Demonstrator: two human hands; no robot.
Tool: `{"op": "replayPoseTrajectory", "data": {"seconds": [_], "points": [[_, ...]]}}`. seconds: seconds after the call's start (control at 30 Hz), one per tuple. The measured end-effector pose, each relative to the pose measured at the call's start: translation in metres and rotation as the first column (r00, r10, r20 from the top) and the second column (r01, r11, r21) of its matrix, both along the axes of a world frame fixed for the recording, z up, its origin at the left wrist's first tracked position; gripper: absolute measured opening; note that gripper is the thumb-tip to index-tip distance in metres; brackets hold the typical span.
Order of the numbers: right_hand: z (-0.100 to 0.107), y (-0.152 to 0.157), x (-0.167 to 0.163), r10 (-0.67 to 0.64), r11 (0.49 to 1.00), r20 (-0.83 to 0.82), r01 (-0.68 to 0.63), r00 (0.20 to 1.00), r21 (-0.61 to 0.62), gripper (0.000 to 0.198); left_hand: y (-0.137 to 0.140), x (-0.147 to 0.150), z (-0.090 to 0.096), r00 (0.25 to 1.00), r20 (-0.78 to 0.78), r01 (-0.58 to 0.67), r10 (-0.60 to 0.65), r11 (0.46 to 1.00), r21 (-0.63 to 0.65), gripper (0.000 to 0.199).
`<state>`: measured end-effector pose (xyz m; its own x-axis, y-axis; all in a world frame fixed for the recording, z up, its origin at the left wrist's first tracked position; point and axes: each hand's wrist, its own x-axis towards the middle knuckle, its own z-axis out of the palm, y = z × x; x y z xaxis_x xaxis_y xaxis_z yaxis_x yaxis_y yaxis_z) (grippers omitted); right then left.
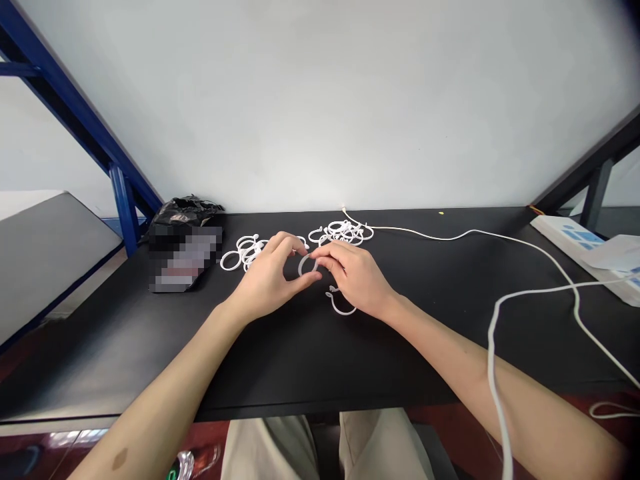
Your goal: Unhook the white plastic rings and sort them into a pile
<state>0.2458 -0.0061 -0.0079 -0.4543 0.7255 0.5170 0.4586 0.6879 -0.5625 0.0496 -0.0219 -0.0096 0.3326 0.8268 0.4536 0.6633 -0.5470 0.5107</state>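
Observation:
Between my two hands is a white plastic ring (301,267), raised above the black table. My left hand (267,277) grips its left side between thumb and fingers. My right hand (353,273) pinches its right side, its fingertips almost touching the left ones. Under my right hand lies an opened white ring (343,312) with small knobs at its ends, partly covered by the hand. Behind my left hand is a loose pile of white rings (233,260), partly hidden. A second pile of similar rings (345,231) lies just beyond my right hand.
At the back left lies a crumpled black plastic bag (185,212) with a blurred label. A white cable (450,238) crosses the right of the black table (400,360), and another loops over my right forearm. A white and blue box (575,243) stands at the right edge.

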Motion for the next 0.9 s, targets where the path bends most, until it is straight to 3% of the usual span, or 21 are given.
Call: {"op": "replayPoseTrajectory", "data": {"seconds": [0.1,0.3,0.43,0.53,0.6,0.67,0.8,0.9], "points": [[0.001,-0.001,0.0,0.004,1.0,0.01,-0.004,1.0,0.014,0.019,-0.001,-0.001,0.001,0.999,-0.037,0.016,-0.019,0.998,-0.059,0.045],[-0.003,-0.001,-0.001,-0.011,1.0,-0.006,0.011,1.0,-0.013,0.019,-0.001,0.002,0.001,0.993,-0.113,0.024,-0.031,0.997,-0.068,0.032],[-0.007,0.003,0.002,-0.101,0.994,0.05,0.099,0.994,0.048,0.022,0.006,-0.007,0.0,0.968,-0.139,-0.202,0.211,0.976,0.075,0.033],[-0.009,0.007,0.006,-0.186,0.974,0.163,0.16,0.969,0.161,0.017,0.011,-0.02,-0.003,0.864,-0.185,-0.436,0.468,0.88,0.189,0.038],[-0.01,0.009,0.008,-0.227,0.962,0.228,0.182,0.947,0.203,0.015,0.013,-0.025,-0.006,0.803,-0.217,-0.511,0.556,0.828,0.231,0.044],[-0.01,0.01,0.008,-0.246,0.958,0.263,0.194,0.933,0.21,0.014,0.014,-0.025,-0.009,0.794,-0.245,-0.506,0.557,0.828,0.242,0.046],[-0.01,0.009,0.006,-0.246,0.96,0.286,0.192,0.926,0.206,0.016,0.016,-0.014,-0.019,0.83,-0.338,-0.369,0.444,0.891,0.264,0.043],[-0.01,0.008,0.004,-0.232,0.963,0.28,0.179,0.931,0.203,0.016,0.019,-0.006,-0.027,0.829,-0.386,-0.31,0.405,0.907,0.285,0.034]]}}
